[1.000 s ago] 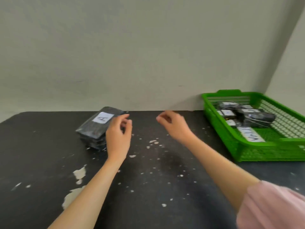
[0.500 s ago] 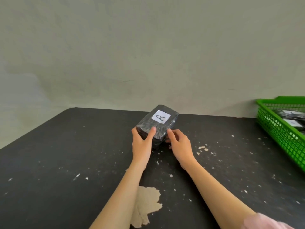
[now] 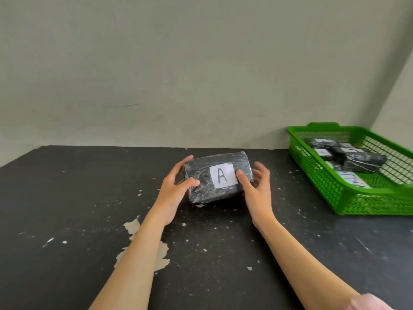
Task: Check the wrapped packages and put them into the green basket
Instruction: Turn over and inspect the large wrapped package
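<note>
A black package wrapped in clear film [image 3: 206, 190], with a white label marked "A", is held just above the black table [image 3: 67, 198], tilted with the label facing me. My left hand [image 3: 176, 191] grips its left end, thumb on the front. My right hand [image 3: 257, 189] holds its right end, thumb beside the label, fingers spread behind. The green basket [image 3: 317, 182] stands at the right and holds several wrapped packages [image 3: 357, 158].
The black table top is chipped, with pale patches of missing paint near my left forearm and white flecks scattered about. A plain grey wall runs along the table's far edge, and a second wall meets it behind the basket.
The package has been lifted off the table and turned so its label faces me. Both hands shifted from its near side to its two ends. The view swung right, showing more of the basket.
</note>
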A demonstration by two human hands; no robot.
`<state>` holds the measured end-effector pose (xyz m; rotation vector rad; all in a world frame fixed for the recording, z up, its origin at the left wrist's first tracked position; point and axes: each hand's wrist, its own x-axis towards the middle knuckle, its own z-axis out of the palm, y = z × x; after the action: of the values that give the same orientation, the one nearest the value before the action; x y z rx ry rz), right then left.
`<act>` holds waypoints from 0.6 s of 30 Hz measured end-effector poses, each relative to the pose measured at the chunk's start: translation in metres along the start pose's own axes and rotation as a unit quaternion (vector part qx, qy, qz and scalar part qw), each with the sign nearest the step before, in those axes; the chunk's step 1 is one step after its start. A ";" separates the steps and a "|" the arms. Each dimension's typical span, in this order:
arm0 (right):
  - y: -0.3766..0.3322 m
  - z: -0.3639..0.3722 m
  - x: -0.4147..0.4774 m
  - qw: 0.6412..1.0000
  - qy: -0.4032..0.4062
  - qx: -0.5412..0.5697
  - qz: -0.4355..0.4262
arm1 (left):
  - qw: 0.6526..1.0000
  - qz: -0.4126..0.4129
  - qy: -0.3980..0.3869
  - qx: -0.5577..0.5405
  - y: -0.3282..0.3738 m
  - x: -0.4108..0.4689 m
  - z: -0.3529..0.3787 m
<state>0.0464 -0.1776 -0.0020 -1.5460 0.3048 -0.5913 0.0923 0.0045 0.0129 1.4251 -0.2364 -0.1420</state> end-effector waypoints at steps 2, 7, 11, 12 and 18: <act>0.000 -0.016 -0.006 0.999 -0.018 -0.027 -0.018 | 0.999 0.013 0.024 -0.026 -0.005 0.002 0.008; 0.004 -0.023 -0.019 0.995 -0.021 -0.075 -0.059 | 0.992 0.027 0.120 -0.016 -0.017 -0.007 0.028; 0.002 -0.020 -0.027 0.986 -0.032 -0.131 -0.098 | 0.987 0.044 0.151 0.040 -0.021 -0.012 0.025; 0.000 -0.019 -0.030 0.978 -0.021 -0.154 -0.141 | 0.987 0.047 0.148 0.048 -0.021 -0.013 0.024; 0.003 -0.001 -0.033 0.787 -0.025 -0.381 -0.485 | 0.991 0.060 0.110 0.043 -0.025 -0.016 0.022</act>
<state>0.0192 -0.1615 -0.0113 -2.5000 -0.4123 -1.3312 0.0725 -0.0167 -0.0100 1.4955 -0.1460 0.1254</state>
